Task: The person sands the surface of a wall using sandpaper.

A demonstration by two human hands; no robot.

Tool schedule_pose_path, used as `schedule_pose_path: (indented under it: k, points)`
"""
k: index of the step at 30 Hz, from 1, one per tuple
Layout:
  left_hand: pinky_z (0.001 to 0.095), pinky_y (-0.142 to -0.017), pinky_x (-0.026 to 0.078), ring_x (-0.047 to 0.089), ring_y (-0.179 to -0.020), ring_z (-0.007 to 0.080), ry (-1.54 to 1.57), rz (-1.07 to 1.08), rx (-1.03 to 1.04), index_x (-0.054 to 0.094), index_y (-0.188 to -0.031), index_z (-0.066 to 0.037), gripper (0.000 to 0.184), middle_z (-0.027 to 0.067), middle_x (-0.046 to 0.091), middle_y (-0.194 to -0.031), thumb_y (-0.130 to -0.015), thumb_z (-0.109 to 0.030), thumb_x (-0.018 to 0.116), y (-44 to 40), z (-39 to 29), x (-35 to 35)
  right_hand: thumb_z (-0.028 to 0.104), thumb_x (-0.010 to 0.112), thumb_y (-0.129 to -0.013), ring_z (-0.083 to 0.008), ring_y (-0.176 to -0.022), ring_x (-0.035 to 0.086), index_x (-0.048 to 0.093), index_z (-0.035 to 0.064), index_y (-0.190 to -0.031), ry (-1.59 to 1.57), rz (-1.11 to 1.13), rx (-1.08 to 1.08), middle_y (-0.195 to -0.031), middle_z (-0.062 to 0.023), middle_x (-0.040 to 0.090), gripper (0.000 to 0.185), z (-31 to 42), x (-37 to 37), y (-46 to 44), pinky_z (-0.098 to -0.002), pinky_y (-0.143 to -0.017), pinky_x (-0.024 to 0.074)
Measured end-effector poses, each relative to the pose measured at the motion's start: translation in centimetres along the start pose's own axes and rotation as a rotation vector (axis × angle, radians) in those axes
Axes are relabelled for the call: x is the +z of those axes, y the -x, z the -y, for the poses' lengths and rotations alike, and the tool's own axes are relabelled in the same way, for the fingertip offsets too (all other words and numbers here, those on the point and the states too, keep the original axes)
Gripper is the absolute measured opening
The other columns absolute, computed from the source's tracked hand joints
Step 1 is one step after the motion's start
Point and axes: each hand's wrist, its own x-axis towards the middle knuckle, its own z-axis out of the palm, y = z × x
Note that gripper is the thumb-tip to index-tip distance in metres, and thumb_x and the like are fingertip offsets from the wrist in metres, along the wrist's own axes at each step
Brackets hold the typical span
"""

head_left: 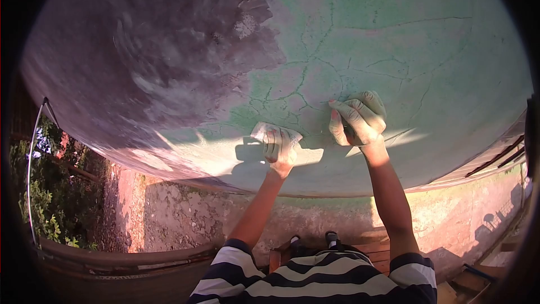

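Note:
My left hand (279, 152) presses a pale, folded sheet (277, 130) that looks like sandpaper flat against the wall, with the fingers over it. The wall (394, 50) is dull green with branching cracks. To the right, my right hand (361, 119) is at the wall with its fingers curled and closed. Whatever it may hold is hidden by the fingers. Pale dust coats both hands. A dark purplish-grey patch (185, 34) with smears covers the wall's upper left, ending in a ragged edge against the green.
Below, my feet (332, 239) stand on a wooden plank surface (376, 251). Rough ground (185, 211) runs along the wall's base. Green plants (50, 191) grow at the left, by a thin pale rod (31, 174). Wooden pieces (469, 284) lie at the lower right.

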Motion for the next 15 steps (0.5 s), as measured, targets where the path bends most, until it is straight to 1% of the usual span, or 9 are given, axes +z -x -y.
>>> schedule_pose_path:
  k: [3,5,8,9,10,11,13,14,15]
  points:
    - [0.0552,-0.103,0.042,0.055,-0.122,0.044,0.078,0.054,0.018,0.064,-0.117,0.006,0.045,0.027,0.059,-0.128,-0.078,-0.012,0.052,0.9,1.1,-0.4,0.001,0.065,-0.068,-0.0197,-0.058,0.054,0.071,0.0036,-0.081,0.02,-0.001,-0.012,-0.061,-0.0026,0.059,0.015,0.0,0.0,0.0,-0.0299,-0.054,0.0413]
    - [0.0555,-0.102,0.042,0.056,-0.121,0.0444,-0.03,0.189,0.004,0.063,-0.117,0.006,0.044,0.0275,0.058,-0.13,-0.079,-0.013,0.053,-1.5,2.0,-1.4,0.001,0.065,-0.068,-0.0198,-0.057,0.054,0.071,0.0034,-0.082,0.016,0.017,-0.024,-0.062,-0.0027,0.059,0.015,-0.1,0.2,-0.1,-0.03,-0.054,0.0412]
    - [0.0558,-0.102,0.042,0.054,-0.123,0.0445,-0.043,0.091,-0.149,0.064,-0.118,0.005,0.043,0.0273,0.056,-0.132,-0.08,-0.013,0.054,-10.7,2.7,-3.3,0.004,0.066,-0.064,-0.0185,-0.054,0.049,0.071,0.0047,-0.08,0.088,-0.024,-0.044,-0.057,-0.0014,0.054,0.016,-0.1,0.3,0.0,-0.03,-0.05,0.0366]
    - [0.0556,-0.102,0.042,0.055,-0.122,0.0441,-0.005,0.009,-0.174,0.064,-0.119,0.004,0.044,0.0271,0.058,-0.13,-0.08,-0.013,0.054,-12.1,3.0,-3.4,0.003,0.065,-0.064,-0.0189,-0.054,0.049,0.071,0.0043,-0.08,0.097,-0.019,-0.043,-0.057,-0.0015,0.054,0.017,0.0,0.3,0.0,-0.0296,-0.051,0.0373]
    - [0.0554,-0.101,0.042,0.056,-0.121,0.0436,0.033,-0.074,-0.197,0.064,-0.119,0.003,0.044,0.0269,0.059,-0.128,-0.079,-0.012,0.054,-12.5,3.2,-3.6,0.001,0.064,-0.069,-0.0197,-0.056,0.051,0.07,0.0022,-0.081,0.117,-0.002,-0.04,-0.062,-0.003,0.059,0.013,0.2,0.2,0.1,-0.0296,-0.053,0.0402]
    - [0.0554,-0.101,0.042,0.056,-0.121,0.0436,0.031,-0.08,-0.204,0.064,-0.119,0.003,0.044,0.0269,0.059,-0.128,-0.079,-0.012,0.054,-10.1,3.5,-3.1,-0.001,0.062,-0.074,-0.0204,-0.058,0.053,0.068,0.0001,-0.081,0.136,0.016,-0.039,-0.067,-0.0045,0.064,0.009,0.3,0.1,0.1,-0.0296,-0.055,0.0431]
    - [0.0567,-0.104,0.04,0.053,-0.122,0.0491,0.082,0.064,-0.104,0.06,-0.124,0.007,0.046,0.0305,0.058,-0.127,-0.082,-0.009,0.055,-2.9,3.6,-1.7,-0.001,0.062,-0.075,-0.0205,-0.058,0.054,0.068,0.0,-0.081,0.148,0.01,-0.047,-0.068,-0.0048,0.064,0.009,0.2,0.2,-0.1,-0.0295,-0.055,0.043]
    - [0.0567,-0.104,0.04,0.053,-0.122,0.0491,0.091,0.064,-0.1,0.06,-0.124,0.007,0.046,0.0305,0.058,-0.127,-0.082,-0.009,0.055,-2.2,3.2,-2.0,-0.001,0.062,-0.076,-0.0205,-0.058,0.054,0.067,0.0,-0.081,0.165,0.004,-0.038,-0.068,-0.0051,0.065,0.008,0.4,0.1,0.1,-0.0294,-0.055,0.0429]
    - [0.0527,-0.102,0.043,0.057,-0.119,0.0432,0.101,0.077,-0.096,0.062,-0.122,0.005,0.045,0.0259,0.061,-0.124,-0.08,-0.008,0.054,-2.0,2.7,-2.4,-0.001,0.062,-0.076,-0.0205,-0.058,0.054,0.067,0.0,-0.081,0.178,0.005,-0.037,-0.068,-0.0051,0.065,0.008,0.4,0.1,0.1,-0.0294,-0.055,0.0429]
